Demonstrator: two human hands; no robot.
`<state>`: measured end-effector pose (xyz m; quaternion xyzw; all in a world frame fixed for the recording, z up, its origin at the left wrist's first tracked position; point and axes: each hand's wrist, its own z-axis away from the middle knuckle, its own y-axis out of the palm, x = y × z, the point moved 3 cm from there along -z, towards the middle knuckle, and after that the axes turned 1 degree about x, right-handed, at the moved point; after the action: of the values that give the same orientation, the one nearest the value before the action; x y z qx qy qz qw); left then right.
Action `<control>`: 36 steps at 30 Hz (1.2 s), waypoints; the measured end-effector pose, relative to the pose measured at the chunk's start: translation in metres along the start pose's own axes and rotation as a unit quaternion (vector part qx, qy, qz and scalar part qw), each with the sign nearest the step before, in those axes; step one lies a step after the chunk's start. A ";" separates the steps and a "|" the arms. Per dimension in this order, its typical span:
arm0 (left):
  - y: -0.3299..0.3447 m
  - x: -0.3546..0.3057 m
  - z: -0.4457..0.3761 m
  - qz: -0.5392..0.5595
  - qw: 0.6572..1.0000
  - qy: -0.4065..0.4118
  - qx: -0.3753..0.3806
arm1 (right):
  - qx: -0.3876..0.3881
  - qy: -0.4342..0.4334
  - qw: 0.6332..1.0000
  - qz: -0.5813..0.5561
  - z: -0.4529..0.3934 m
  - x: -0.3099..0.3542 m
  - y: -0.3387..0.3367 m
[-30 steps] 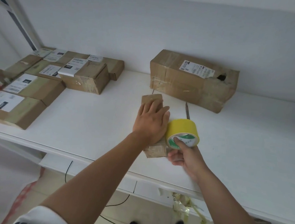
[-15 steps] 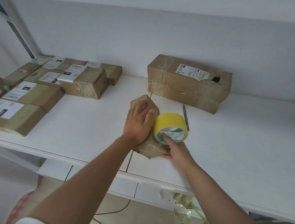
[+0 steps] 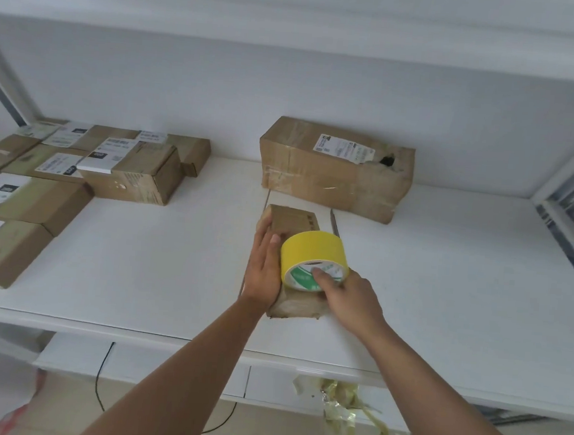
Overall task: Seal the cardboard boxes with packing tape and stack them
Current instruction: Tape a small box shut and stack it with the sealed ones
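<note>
One small box (image 3: 292, 219) mid-table (image 3: 445, 281), 1 big box (image 3: 333, 173) behind, abt 7 at left. Left hand (image 3: 263, 270) lies flat on small box's side, fingers straight. Right hand (image 3: 351, 299) grips 1 yellow tape roll (image 3: 313, 253) on top, thumb in core.

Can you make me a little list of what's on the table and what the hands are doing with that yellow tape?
small box: a brown cardboard box lying on the white table
tape: a yellow tape roll sitting on the small box
left hand: left hand resting flat along the box's left side
right hand: right hand holds the roll, fingers in its core
big box: a large labelled box by the back wall, with a hole in its top
other boxes: a group of labelled boxes on the table's left
pen-like tool: a thin tool beside the small box
</note>
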<state>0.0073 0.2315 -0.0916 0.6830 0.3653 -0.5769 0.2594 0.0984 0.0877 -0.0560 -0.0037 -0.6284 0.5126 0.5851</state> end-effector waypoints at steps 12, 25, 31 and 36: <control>-0.006 0.013 0.011 0.016 0.996 -0.040 -0.074 | 0.023 -0.019 0.997 0.073 -0.002 0.008 -0.001; -0.042 0.009 0.035 -0.145 0.956 0.025 0.254 | 0.013 0.004 1.000 0.009 -0.007 0.002 -0.005; -0.026 0.003 0.027 -0.131 0.977 0.037 0.163 | 0.010 -0.017 0.999 0.046 -0.003 0.011 0.006; -0.026 0.022 0.022 -0.045 0.985 -0.040 0.164 | 0.001 -0.034 0.999 0.013 -0.001 0.018 0.021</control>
<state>-0.0250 0.2349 -0.1157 0.6753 0.2859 -0.6669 0.1319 0.0808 0.1091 -0.0560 0.0059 -0.6473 0.5203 0.5571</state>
